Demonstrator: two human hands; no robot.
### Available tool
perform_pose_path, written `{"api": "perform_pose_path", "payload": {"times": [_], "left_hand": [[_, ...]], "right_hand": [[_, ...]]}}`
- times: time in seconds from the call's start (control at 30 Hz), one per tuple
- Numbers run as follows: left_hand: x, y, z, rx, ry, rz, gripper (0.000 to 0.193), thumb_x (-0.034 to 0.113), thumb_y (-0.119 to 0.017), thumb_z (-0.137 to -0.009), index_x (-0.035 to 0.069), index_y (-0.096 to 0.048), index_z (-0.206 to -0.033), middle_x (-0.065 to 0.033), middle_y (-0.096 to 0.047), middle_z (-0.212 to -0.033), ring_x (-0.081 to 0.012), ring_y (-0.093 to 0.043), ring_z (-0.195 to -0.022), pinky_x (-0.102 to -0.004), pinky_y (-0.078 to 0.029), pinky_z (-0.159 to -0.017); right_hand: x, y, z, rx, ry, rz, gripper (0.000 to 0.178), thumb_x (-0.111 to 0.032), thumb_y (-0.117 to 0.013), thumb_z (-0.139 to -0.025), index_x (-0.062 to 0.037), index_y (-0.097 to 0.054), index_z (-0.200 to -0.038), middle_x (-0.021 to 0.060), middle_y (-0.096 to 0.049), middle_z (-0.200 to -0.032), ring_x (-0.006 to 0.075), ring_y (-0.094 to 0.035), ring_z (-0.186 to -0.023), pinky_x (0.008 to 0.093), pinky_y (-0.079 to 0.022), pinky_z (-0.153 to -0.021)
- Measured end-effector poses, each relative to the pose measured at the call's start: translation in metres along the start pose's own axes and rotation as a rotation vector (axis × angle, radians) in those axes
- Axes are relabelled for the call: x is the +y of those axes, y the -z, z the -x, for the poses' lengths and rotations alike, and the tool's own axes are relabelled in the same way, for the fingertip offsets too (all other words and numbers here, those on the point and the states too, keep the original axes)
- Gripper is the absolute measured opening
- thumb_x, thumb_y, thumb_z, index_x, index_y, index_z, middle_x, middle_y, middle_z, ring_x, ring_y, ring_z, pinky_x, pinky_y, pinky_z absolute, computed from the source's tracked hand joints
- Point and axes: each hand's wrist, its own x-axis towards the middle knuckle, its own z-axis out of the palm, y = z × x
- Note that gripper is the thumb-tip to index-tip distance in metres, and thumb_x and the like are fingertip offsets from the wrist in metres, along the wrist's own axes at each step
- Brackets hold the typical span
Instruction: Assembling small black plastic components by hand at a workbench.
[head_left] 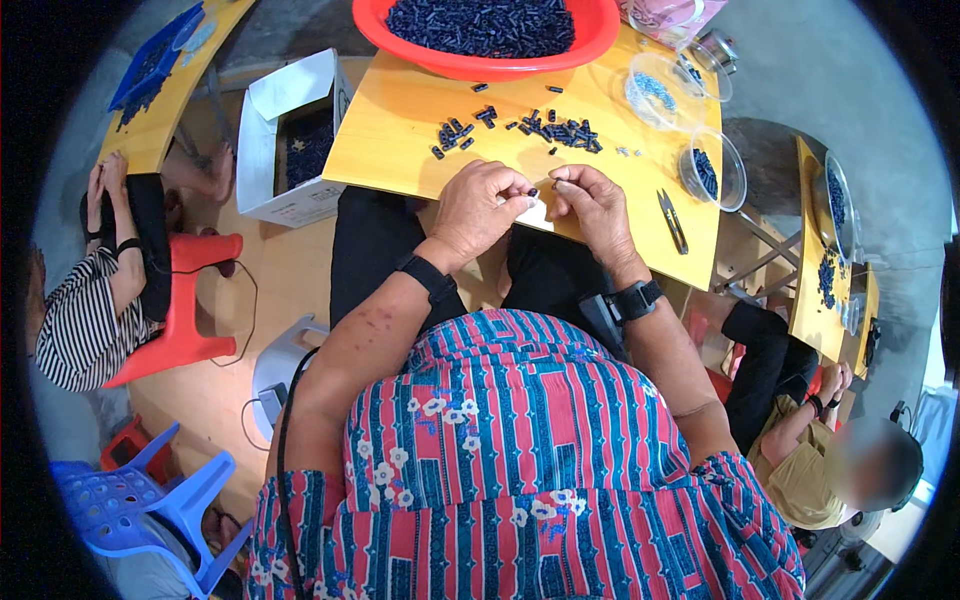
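Note:
At the near edge of the yellow table (400,130), my left hand (478,208) pinches a small black cylindrical piece (532,192) between thumb and fingers. My right hand (597,212) is closed in a pinch a short way to its right; what its fingertips hold is too small to name. Just beyond both hands lies a loose pile of small black pieces (568,133), with a smaller cluster (452,134) to its left. Thread snips (672,222) rest on the table right of my right hand.
A red basin (590,55) heaped with black pieces stands at the far side. Clear tubs (735,165) sit at the right. An open white carton (275,130) stands left of the table. Two people sit at side tables; a red stool (190,300) is at left.

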Motion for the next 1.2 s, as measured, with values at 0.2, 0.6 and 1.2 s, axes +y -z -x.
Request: {"api": "perform_pose_path", "payload": {"times": [0.2,0.6,1.2], "left_hand": [[0.000,0.002,0.002,0.015,0.011,0.009,0.010,0.015,-0.073,-0.073,0.008,-0.069,-0.079,-0.0041,-0.063,-0.074,-0.0234,-0.059,-0.080,-0.0360,-0.048,-0.073],[0.010,-0.001,-0.011,0.021,-0.049,-0.052,0.011,0.014,-0.072,-0.074,0.006,-0.067,-0.079,-0.0051,-0.065,-0.077,-0.0232,-0.060,-0.080,-0.0353,-0.047,-0.073],[0.026,-0.012,-0.032,0.007,-0.057,-0.043,0.011,0.013,-0.072,-0.072,0.007,-0.066,-0.078,-0.0048,-0.063,-0.075,-0.0236,-0.059,-0.078,-0.0354,-0.047,-0.071]], "right_hand": [[-0.015,-0.005,0.002,-0.022,-0.097,-0.125,0.017,-0.006,-0.059,-0.092,0.0027,-0.064,-0.106,0.0027,-0.064,-0.079,0.0094,-0.057,-0.063,0.0239,-0.050,-0.062],[-0.020,0.012,-0.006,0.025,-0.063,-0.581,0.010,-0.001,-0.054,-0.091,0.0019,-0.057,-0.100,0.0119,-0.063,-0.082,0.0199,-0.059,-0.068,0.0313,-0.051,-0.065],[-0.028,0.100,-0.044,0.633,0.234,0.941,0.017,-0.013,-0.070,-0.078,-0.0061,-0.072,-0.093,0.0066,-0.055,-0.062,0.0161,-0.052,-0.055,0.0315,-0.043,-0.054]]}}
